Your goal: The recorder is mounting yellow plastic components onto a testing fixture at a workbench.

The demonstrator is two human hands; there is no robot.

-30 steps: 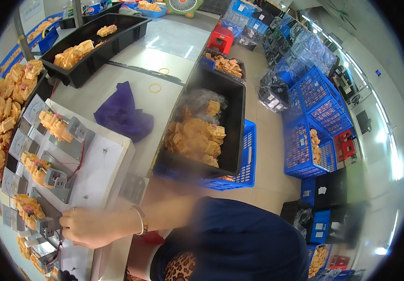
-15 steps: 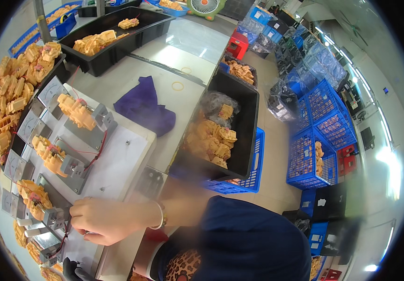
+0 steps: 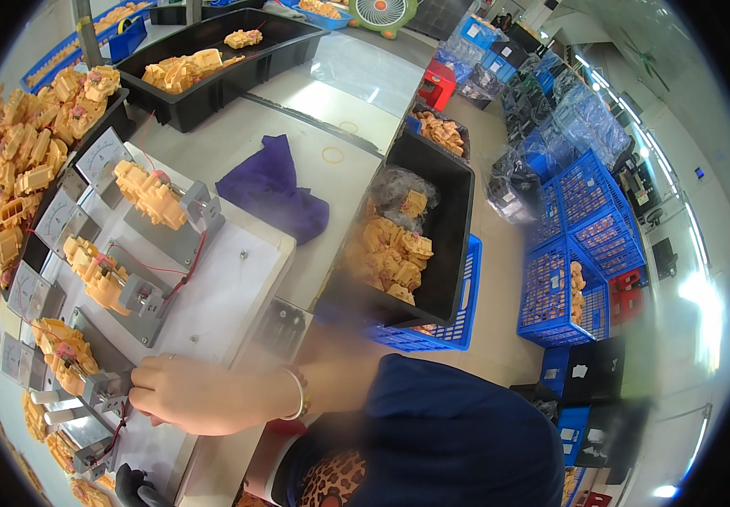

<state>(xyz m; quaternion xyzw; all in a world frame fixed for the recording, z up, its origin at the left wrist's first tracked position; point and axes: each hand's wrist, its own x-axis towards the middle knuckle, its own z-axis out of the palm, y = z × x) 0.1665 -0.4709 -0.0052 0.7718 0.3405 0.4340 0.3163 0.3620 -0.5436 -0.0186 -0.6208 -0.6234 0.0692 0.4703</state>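
My right hand (image 3: pixel 204 393) reaches in from the right, palm down, with its fingers curled beside the grey metal end of a test fixture (image 3: pixel 103 389). What the fingertips close on is hidden beneath them. A yellow plastic gearbox part (image 3: pixel 62 355) with a pink-red piece sits in that fixture. Two similar yellow parts, one in the middle fixture (image 3: pixel 98 275) and one in the far fixture (image 3: pixel 152 194), lie in a row on the white board. Red wires run along them, and dial meters (image 3: pixel 59 220) stand to their left. My left hand does not show.
Yellow parts are heaped at the left (image 3: pixel 31 160). Black bins (image 3: pixel 204 106) (image 3: pixel 449 203) with more parts stand at the back and right. A purple cloth (image 3: pixel 276 190) lies on the table. A dark grey rounded object (image 3: pixel 134 486) is at the lower left. Blue crates (image 3: pixel 589 211) stand beyond.
The whole view shifts slightly, so the fixtures and bins appear a little farther right. My right hand stays beside the same fixture, its fingers still curled with a slightly changed pose.
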